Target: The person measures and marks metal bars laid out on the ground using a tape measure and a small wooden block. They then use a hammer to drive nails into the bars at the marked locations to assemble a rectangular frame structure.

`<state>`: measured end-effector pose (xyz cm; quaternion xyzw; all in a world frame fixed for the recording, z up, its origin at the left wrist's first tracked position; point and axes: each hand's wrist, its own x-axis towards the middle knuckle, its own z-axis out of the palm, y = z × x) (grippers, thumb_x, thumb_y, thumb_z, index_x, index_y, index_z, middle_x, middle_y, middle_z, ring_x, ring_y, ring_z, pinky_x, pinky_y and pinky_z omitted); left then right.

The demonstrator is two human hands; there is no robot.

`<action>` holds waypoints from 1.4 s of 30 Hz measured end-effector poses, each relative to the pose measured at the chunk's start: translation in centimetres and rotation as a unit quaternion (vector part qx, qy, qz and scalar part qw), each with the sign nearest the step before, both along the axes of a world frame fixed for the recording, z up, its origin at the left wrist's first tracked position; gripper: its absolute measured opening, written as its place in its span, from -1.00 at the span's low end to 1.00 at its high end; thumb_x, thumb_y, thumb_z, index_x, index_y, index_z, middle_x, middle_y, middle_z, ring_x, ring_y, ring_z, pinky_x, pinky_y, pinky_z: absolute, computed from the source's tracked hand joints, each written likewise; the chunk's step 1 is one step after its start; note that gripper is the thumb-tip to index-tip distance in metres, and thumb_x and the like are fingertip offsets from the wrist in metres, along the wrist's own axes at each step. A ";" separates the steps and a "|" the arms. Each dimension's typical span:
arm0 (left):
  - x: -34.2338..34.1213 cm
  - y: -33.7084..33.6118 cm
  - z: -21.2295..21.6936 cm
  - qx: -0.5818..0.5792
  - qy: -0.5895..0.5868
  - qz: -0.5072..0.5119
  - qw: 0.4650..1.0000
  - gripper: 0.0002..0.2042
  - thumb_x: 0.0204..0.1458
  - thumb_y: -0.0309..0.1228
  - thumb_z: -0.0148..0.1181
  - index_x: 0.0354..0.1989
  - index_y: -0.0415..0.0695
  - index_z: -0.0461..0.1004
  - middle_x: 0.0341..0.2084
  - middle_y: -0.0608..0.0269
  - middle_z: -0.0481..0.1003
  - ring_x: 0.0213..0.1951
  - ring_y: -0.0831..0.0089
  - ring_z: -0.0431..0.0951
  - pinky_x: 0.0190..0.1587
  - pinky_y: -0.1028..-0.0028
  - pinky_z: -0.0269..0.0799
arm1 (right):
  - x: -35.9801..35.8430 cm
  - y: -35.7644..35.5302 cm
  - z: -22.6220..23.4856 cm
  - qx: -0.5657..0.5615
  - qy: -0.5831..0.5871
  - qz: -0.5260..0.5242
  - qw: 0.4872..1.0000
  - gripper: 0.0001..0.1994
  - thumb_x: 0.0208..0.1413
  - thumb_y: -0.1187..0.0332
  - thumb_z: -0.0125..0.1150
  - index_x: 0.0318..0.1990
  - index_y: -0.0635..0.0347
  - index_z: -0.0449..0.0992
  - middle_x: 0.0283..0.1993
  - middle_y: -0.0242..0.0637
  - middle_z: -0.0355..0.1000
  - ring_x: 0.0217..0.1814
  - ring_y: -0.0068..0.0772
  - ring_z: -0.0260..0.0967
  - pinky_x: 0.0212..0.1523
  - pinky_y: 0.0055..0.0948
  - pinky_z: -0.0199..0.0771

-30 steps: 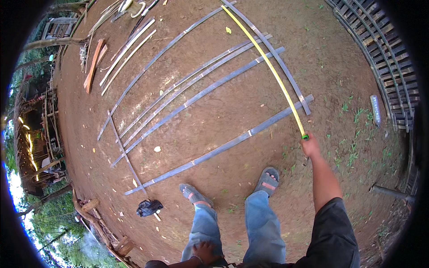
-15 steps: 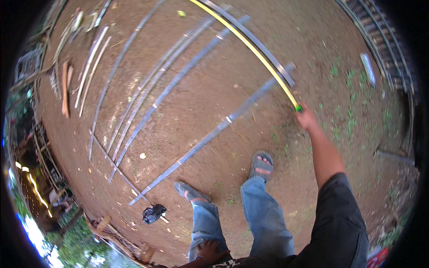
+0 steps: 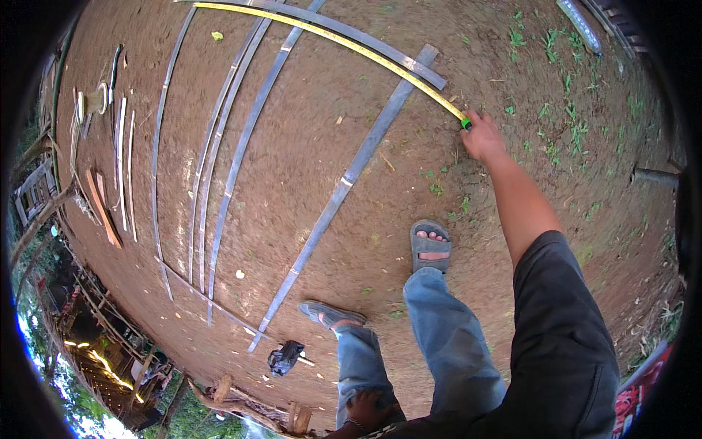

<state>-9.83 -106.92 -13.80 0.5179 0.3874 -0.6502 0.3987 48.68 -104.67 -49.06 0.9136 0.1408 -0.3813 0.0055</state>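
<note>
My right hand (image 3: 484,137) is closed around a tape measure (image 3: 466,124) with a green and black case. Its long yellow blade (image 3: 358,47) stretches out to the far left, running beside a grey split-bamboo strip (image 3: 322,16) laid crosswise. Below that, another long bamboo strip (image 3: 347,175) extends from the crosswise strip's right end down toward my feet. My left hand (image 3: 369,410) rests low against my leg, fingers spread and holding nothing; it is partly in shadow.
Several more long bamboo strips (image 3: 241,150) lie on the dirt to the left, over a short crosspiece (image 3: 208,296). A black plastic bag (image 3: 285,358) sits near my left sandal (image 3: 330,314). Reddish wood pieces (image 3: 102,208) lie at far left, a silvery tube-like object (image 3: 579,28) at far right.
The view has turned, and the strips sit at a steeper angle in it. My right hand still grips the tape measure, now closer to the crosswise strip's end.
</note>
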 end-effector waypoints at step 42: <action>-1.3 -1.2 -1.5 -0.022 0.013 -0.039 0.999 -0.14 -0.11 0.44 0.00 0.27 0.07 0.30 0.35 0.11 0.16 0.41 0.03 -0.02 0.29 -0.32 -0.26 | 0.7 1.4 1.5 -0.012 0.040 -0.008 0.999 -0.45 0.19 0.21 0.06 0.35 -0.18 0.16 0.36 -0.07 0.11 0.43 0.06 0.04 0.38 -0.10 0.13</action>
